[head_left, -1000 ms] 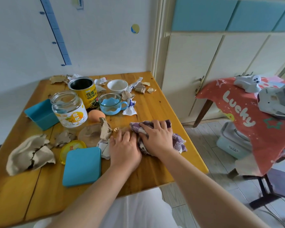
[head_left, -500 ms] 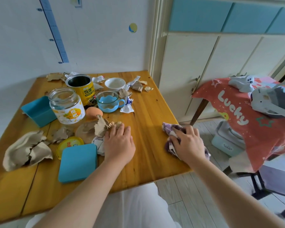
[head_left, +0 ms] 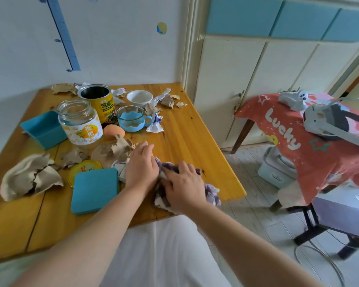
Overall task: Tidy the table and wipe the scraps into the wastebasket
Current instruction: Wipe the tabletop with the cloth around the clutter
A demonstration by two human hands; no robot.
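On the wooden table [head_left: 197, 141] my right hand [head_left: 184, 183] presses a purple and white cloth [head_left: 211, 192] flat near the front right edge. My left hand [head_left: 140, 166] lies palm down right beside it, fingers apart, touching brown paper scraps [head_left: 116, 150] and a white crumpled scrap [head_left: 119, 168]. More torn brown paper [head_left: 29, 177] lies at the left, and small scraps [head_left: 170, 100] sit at the back. No wastebasket is visible.
A glass jar [head_left: 79, 121], yellow can [head_left: 100, 102], blue glass cup [head_left: 132, 119], white bowl [head_left: 139, 97], egg [head_left: 113, 131], blue box [head_left: 43, 128], blue lid [head_left: 94, 189] and yellow lid [head_left: 84, 168] crowd the table's left half. A red-draped stand [head_left: 298, 146] is at the right.
My right hand slid the cloth out to the table's right edge, then back left against my left hand. My left hand stayed on the scraps.
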